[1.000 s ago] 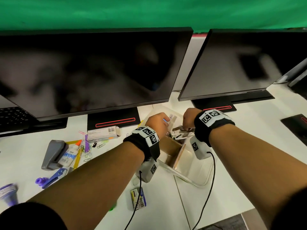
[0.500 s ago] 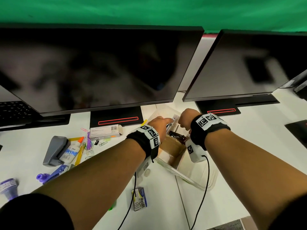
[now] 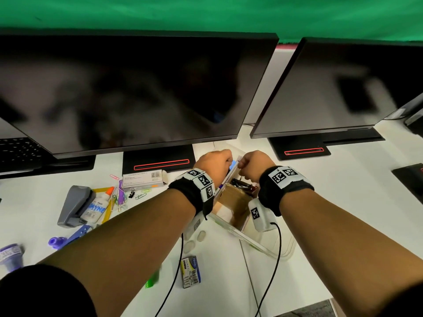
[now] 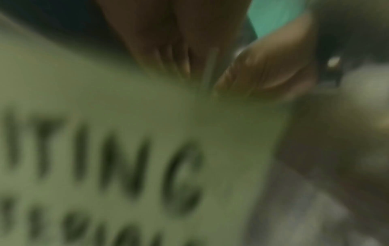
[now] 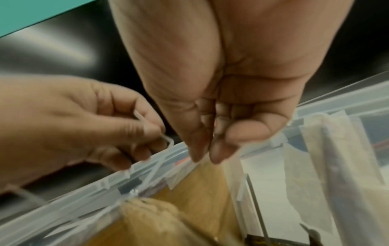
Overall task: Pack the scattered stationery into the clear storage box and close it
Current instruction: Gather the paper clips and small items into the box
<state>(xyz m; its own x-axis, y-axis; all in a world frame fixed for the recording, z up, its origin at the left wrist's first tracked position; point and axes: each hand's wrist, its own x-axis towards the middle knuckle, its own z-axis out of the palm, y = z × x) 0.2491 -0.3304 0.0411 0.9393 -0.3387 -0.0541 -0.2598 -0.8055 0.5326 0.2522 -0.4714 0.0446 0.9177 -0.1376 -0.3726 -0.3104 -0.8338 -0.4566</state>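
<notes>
Both hands work at the far rim of the clear storage box [image 3: 231, 227], at about 12 o'clock from the person. The left hand [image 3: 215, 164] has its fingers curled, pinching a thin clear plastic piece at the box edge, as the right wrist view shows; what that piece is cannot be determined. A flat white card with large dark lettering [image 4: 147, 158] fills the left wrist view, just below the same fingers. The right hand [image 3: 253, 165] is closed in a pinch, thumb against fingertips [image 5: 202, 149], on a clear sheet at the box rim. The box stands open on the counter [image 3: 343, 202], with brown and white flat items and a dark tool inside. The step in hand appears to be seating flat items in the box. Packing is far from finished: at 9 o'clock lie a grey stapler [image 3: 75, 207], a glue bottle [image 3: 97, 208], paper clips [image 3: 121, 199], a staple box [image 3: 143, 180] and purple scissors [image 3: 71, 236]. The next move calls for releasing both pinches and reaching left.
</notes>
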